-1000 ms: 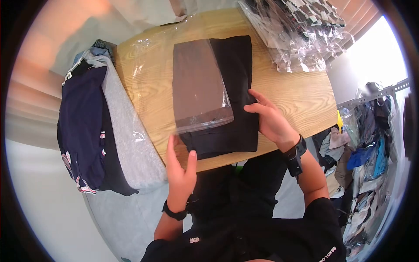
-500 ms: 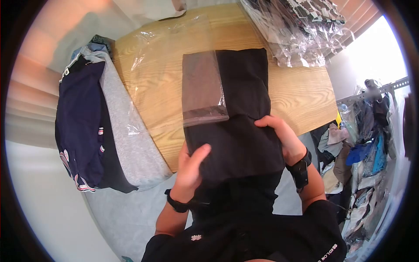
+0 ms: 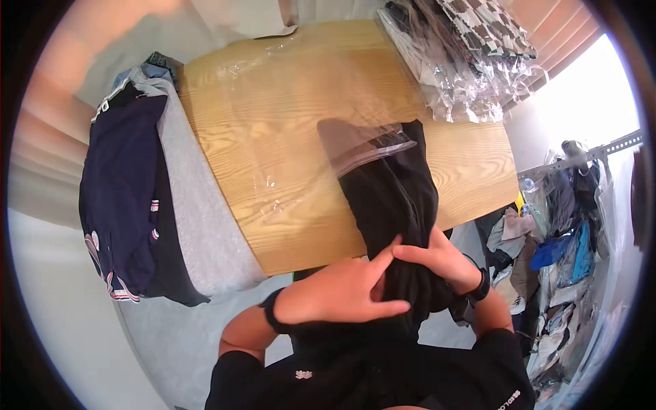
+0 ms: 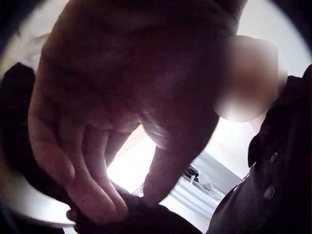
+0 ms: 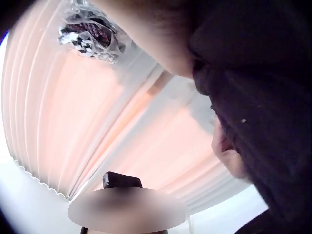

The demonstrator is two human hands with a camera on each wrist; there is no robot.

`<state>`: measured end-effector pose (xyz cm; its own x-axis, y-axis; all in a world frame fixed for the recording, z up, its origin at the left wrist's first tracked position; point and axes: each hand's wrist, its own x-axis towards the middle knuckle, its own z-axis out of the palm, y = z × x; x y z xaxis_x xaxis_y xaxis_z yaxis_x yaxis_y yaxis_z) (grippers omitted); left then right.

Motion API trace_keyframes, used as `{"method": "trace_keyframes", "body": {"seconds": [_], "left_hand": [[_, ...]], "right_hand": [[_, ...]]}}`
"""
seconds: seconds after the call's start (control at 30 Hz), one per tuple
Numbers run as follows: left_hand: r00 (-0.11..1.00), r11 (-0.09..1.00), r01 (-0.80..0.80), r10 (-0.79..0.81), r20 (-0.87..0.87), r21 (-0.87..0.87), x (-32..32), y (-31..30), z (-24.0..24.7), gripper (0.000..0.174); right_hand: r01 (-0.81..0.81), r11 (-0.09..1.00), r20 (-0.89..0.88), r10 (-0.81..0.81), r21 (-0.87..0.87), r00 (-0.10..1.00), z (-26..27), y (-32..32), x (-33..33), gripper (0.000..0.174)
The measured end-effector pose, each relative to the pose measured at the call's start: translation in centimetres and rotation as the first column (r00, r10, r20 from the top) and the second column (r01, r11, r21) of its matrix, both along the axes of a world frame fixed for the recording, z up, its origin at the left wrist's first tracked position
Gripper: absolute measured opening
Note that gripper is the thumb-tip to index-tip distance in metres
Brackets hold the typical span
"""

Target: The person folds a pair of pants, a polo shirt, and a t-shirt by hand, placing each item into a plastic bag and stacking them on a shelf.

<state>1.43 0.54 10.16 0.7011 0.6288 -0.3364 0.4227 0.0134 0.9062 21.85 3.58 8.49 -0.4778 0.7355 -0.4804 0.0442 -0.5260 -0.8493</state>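
Note:
The black garment lies bunched lengthwise over the front edge of the wooden table, its near end between both hands. Over its far end lies the hem of a clear plastic bag, the rest spread across the wood. The left hand reaches across and grips the cloth from the left; in the left wrist view, its fingers and thumb bend down onto dark cloth. Thumb on top, the right hand holds the garment's right side, its other fingers mostly hidden. Dark cloth fills the right wrist view's right side.
Navy and grey garments are laid along the table's left side. Bagged clothes are stacked at the back right. More clothes crowd a rack beyond the right side. A pale curtain hangs behind the table.
The garment has come toward the body and gone from flat to bunched, sliding partly out from beneath the bag. The left hand has moved right across it, close to the right hand.

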Motion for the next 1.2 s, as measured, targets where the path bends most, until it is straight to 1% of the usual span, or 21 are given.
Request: {"method": "trace_keyframes", "body": {"seconds": [0.07,0.13,0.17,0.2,0.27,0.3,0.37,0.4,0.47,0.57,0.6,0.67,0.8,0.87,1.0,1.03,1.07,1.1,1.13,1.17,1.2], "left_hand": [[0.993,0.900,-0.114,0.108,0.038,0.420,-2.3,-0.5,0.2,0.042],[0.928,0.638,-0.136,0.350,-0.129,0.758,-3.3,0.9,1.9,0.021],[0.881,0.547,-0.064,0.424,-0.210,0.835,-3.7,1.6,1.5,0.020],[0.877,0.547,-0.068,0.432,-0.212,0.835,-4.4,2.3,0.9,0.020],[0.782,0.429,0.150,0.499,-0.372,0.891,-5.8,3.7,-0.9,0.017],[0.774,0.431,0.149,0.510,-0.376,0.890,-6.4,4.2,-1.6,0.017],[0.738,0.287,0.292,0.539,-0.406,0.912,-7.3,5.0,-2.5,0.017],[0.732,0.290,0.290,0.546,-0.407,0.912,-7.7,5.3,-2.5,0.017],[0.712,0.488,0.265,0.483,-0.510,0.832,-8.0,5.5,-2.5,0.022],[0.750,0.533,0.114,0.507,-0.425,0.838,-8.2,6.0,-0.9,0.027],[0.747,0.534,0.105,0.514,-0.421,0.839,-8.6,6.5,-1.1,0.027],[0.698,0.311,0.069,0.664,-0.268,0.948,-9.6,7.5,-2.1,0.034],[0.709,0.275,0.010,0.676,-0.201,0.961,-11.2,9.0,-3.8,0.040],[0.657,0.344,-0.077,0.723,-0.212,0.936,-12.2,9.4,-5.0,0.040],[0.618,0.403,-0.107,0.743,-0.257,0.909,-13.2,9.9,-5.4,0.033],[0.652,0.340,-0.153,0.740,-0.163,0.928,-13.0,9.7,-5.1,0.027],[0.681,0.281,-0.204,0.729,-0.071,0.938,-12.5,9.4,-4.5,0.021],[0.684,0.287,-0.201,0.726,-0.076,0.937,-12.0,9.0,-3.9,0.021],[0.693,0.300,-0.321,0.721,0.006,0.898,-11.4,8.5,-3.1,0.015],[0.691,0.313,-0.436,0.717,0.091,0.844,-10.7,8.1,-2.4,0.009],[0.694,0.318,-0.437,0.714,0.091,0.842,-10.2,7.7,-1.7,0.009]], "right_hand": [[0.063,0.998,-0.093,-0.064,-0.016,0.994,-0.8,-1.0,1.6,0.059],[0.122,0.990,-0.075,-0.127,-0.071,0.989,-0.7,-1.7,2.7,0.060],[0.129,0.992,-0.057,-0.128,0.003,0.990,-0.9,-2.1,3.3,0.061],[0.129,0.989,-0.036,-0.126,0.075,0.991,-1.2,-2.5,4.2,0.062],[0.085,0.992,-0.006,-0.085,0.092,0.996,-1.7,-3.0,6.0,0.062],[0.068,0.993,0.004,-0.068,0.100,0.998,-1.4,-3.2,6.6,0.062],[0.060,0.995,0.023,-0.062,0.085,0.998,-1.3,-3.5,7.7,0.064],[0.050,0.995,0.023,-0.053,0.084,0.998,-1.1,-3.6,8.3,0.064],[-0.010,0.997,-0.023,0.012,0.081,1.000,-0.7,-3.8,9.4,0.066],[-0.020,0.998,-0.044,0.023,0.058,0.999,-0.3,-4.3,10.6,0.068],[-0.011,0.999,-0.075,0.015,0.052,0.997,-0.2,-4.4,10.7,0.069],[-0.001,0.999,-0.066,0.005,0.054,0.998,0.1,-4.2,10.3,0.069],[-0.134,0.983,-0.059,0.142,0.126,0.988,-0.2,-3.4,9.5,0.064],[-0.183,0.968,-0.045,0.194,0.171,0.980,-0.3,-2.8,8.9,0.062],[-0.354,0.837,0.041,0.372,0.418,0.927,-0.1,-1.8,7.7,0.054],[-0.422,0.753,0.095,0.438,0.504,0.894,0.1,-1.5,7.2,0.053],[-0.418,0.756,0.090,0.435,0.504,0.896,0.1,-1.2,6.8,0.053],[-0.465,0.618,0.134,0.504,0.634,0.853,0.1,-0.9,6.4,0.058],[-0.493,0.459,0.192,0.559,0.739,0.807,0.1,-0.7,5.9,0.063],[-0.493,0.466,0.191,0.556,0.735,0.809,0.1,-0.7,5.2,0.063],[-0.478,0.493,0.193,0.522,0.727,0.831,0.1,-0.7,4.3,0.059]]}}
